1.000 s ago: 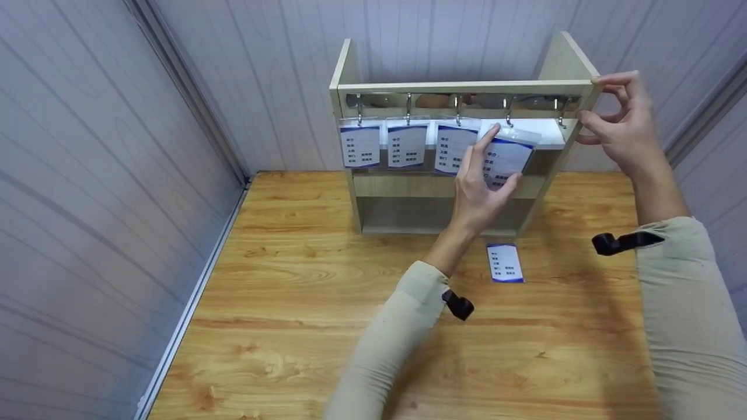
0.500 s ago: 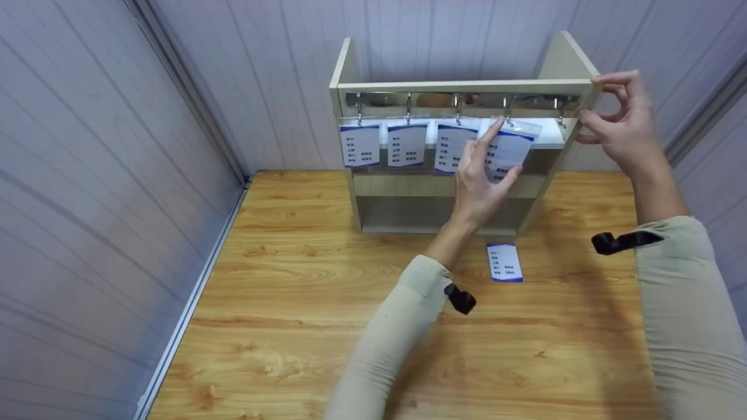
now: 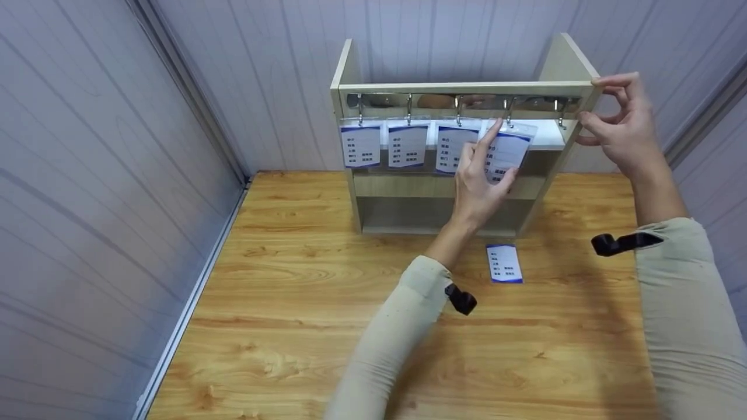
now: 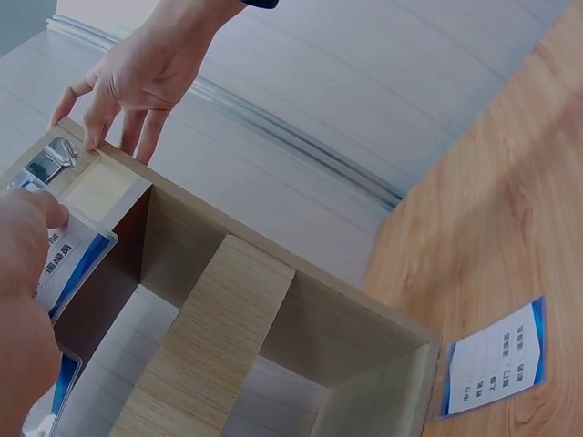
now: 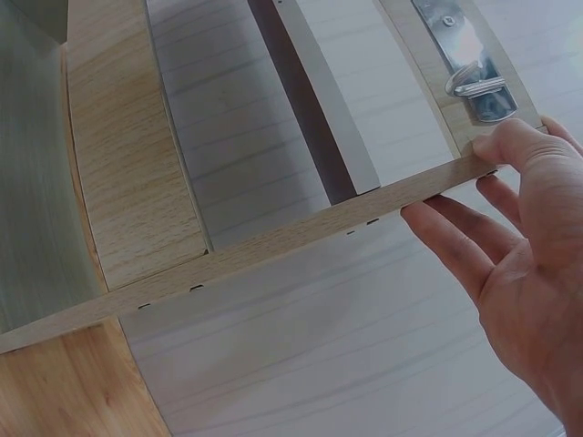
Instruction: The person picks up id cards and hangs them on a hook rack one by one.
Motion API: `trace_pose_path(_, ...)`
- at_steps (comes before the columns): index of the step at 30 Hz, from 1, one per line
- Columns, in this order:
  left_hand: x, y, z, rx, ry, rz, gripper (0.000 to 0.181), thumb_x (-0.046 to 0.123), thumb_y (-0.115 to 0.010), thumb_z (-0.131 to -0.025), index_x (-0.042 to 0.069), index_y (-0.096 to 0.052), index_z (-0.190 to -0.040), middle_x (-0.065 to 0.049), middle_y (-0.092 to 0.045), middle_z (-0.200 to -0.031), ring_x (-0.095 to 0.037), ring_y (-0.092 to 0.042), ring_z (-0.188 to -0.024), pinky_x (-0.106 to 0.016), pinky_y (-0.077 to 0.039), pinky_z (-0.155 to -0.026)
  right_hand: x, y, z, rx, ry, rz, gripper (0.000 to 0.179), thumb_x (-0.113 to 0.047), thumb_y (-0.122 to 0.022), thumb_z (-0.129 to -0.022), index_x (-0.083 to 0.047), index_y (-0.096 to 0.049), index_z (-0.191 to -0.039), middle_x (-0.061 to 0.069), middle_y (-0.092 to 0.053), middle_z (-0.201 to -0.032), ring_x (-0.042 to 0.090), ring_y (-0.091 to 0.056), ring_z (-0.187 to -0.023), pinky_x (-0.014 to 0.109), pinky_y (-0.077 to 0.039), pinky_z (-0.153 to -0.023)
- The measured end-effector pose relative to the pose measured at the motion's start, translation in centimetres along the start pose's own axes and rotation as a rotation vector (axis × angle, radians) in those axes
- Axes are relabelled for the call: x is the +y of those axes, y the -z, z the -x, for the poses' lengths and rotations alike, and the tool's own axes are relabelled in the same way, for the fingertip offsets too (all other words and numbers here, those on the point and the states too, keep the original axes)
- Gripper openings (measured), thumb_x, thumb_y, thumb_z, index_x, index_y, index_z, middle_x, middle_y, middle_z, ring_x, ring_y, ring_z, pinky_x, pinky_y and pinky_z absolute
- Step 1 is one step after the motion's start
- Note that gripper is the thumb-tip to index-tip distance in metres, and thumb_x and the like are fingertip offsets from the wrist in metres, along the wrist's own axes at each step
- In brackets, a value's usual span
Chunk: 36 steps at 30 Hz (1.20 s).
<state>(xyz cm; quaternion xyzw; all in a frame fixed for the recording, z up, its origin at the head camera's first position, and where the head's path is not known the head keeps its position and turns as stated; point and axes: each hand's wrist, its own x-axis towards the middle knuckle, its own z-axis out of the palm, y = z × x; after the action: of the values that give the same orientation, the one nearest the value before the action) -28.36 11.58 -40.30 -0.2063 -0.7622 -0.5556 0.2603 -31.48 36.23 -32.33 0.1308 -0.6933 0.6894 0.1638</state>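
My left hand holds a clear-sleeved name badge between thumb and fingers, its index finger stretched up along the badge. Slightly tilted, the badge has its top edge right at the fourth hook of the metal hook strip. With thumb and fingers on either side of the panel edge, my right hand grips the upper right side of a small wooden shelf. In the left wrist view, my left fingers cover part of the badge.
Three similar badges hang from the hooks to the left. The rightmost hook bears no badge. One more badge lies on the wood-grain tabletop before the shelf. Pale panel walls stand behind and at both sides.
The badge in my left hand has risen slightly and shifted a little left, its top edge now closer to the hook. My right hand has stayed on the shelf's side.
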Motion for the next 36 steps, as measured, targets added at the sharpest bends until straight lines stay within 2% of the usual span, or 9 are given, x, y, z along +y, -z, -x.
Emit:
trace_pose_path(7, 0.00, -0.07, 0.07, -0.008, 0.016, -0.027, 0.080, 0.011, -0.087, -0.095, 0.014, -0.053, -0.168, -0.012, -0.057, -0.117, -0.007, -0.049, -0.098, -0.016, -0.049, -0.099, 0.01, 0.05, 0.04, -0.001, -0.005, -0.002, 0.053, 0.016, -0.066, -0.099, -0.015, -0.057, -0.141, 0.006, -0.053, -0.140, 0.012, -0.083, -0.089, 0.028, -0.067, -0.066)
trace_pose_path(19, 0.05, -0.21, -0.01, -0.022, -0.013, -0.140, 0.075, 0.007, -0.084, -0.099, 0.015, -0.054, -0.167, -0.011, -0.053, -0.114, -0.008, -0.048, -0.098, -0.017, -0.051, -0.097, 0.12, 0.27, 0.09, 0.003, -0.001, 0.005, 0.052, 0.014, -0.069, -0.099, -0.016, -0.058, -0.139, 0.004, -0.053, -0.141, 0.012, -0.082, -0.090, 0.027, -0.067, -0.065)
trace_pose_path(22, 0.10, -0.25, -0.15, -0.033, -0.004, -0.174, 0.076, 0.007, -0.083, -0.099, 0.016, -0.053, -0.168, -0.012, -0.055, -0.115, -0.010, -0.051, -0.099, -0.019, -0.054, -0.100, 0.08, 0.32, 0.09, 0.001, 0.002, -0.002, 0.052, 0.015, -0.068, -0.099, -0.015, -0.058, -0.139, 0.005, -0.053, -0.141, 0.012, -0.082, -0.089, 0.027, -0.067, -0.066)
trace_pose_path(26, -0.01, -0.30, -0.42, -0.055, 0.039, -0.206, 0.078, 0.007, -0.082, -0.100, 0.019, -0.050, -0.171, -0.014, -0.058, -0.120, -0.011, -0.055, -0.100, -0.019, -0.057, -0.102, 0.09, 0.24, 0.11, -0.002, 0.003, -0.008, 0.052, 0.016, -0.066, -0.099, -0.015, -0.058, -0.140, 0.005, -0.052, -0.141, 0.012, -0.082, -0.090, 0.027, -0.068, -0.067)
trace_pose_path(29, -0.17, -0.31, -0.47, -0.072, 0.059, -0.215, 0.080, 0.008, -0.081, -0.101, 0.019, -0.048, -0.172, -0.014, -0.058, -0.122, -0.011, -0.055, -0.100, -0.017, -0.057, -0.100, 0.15, 0.15, 0.18, -0.006, 0.002, 0.006, 0.053, 0.016, -0.067, -0.099, -0.015, -0.057, -0.141, 0.005, -0.052, -0.142, 0.012, -0.082, -0.092, 0.027, -0.068, -0.067)
trace_pose_path(36, -0.88, -0.35, -0.09, -0.097, 0.050, -0.206, 0.078, 0.010, -0.078, -0.104, 0.020, -0.044, -0.174, -0.014, -0.057, -0.120, -0.011, -0.052, -0.102, -0.015, -0.052, -0.094, 0.14, 0.12, 0.16, 0.001, 0.004, 0.019, 0.053, 0.015, -0.067, -0.099, -0.016, -0.057, -0.141, 0.005, -0.052, -0.142, 0.011, -0.082, -0.090, 0.027, -0.067, -0.066)
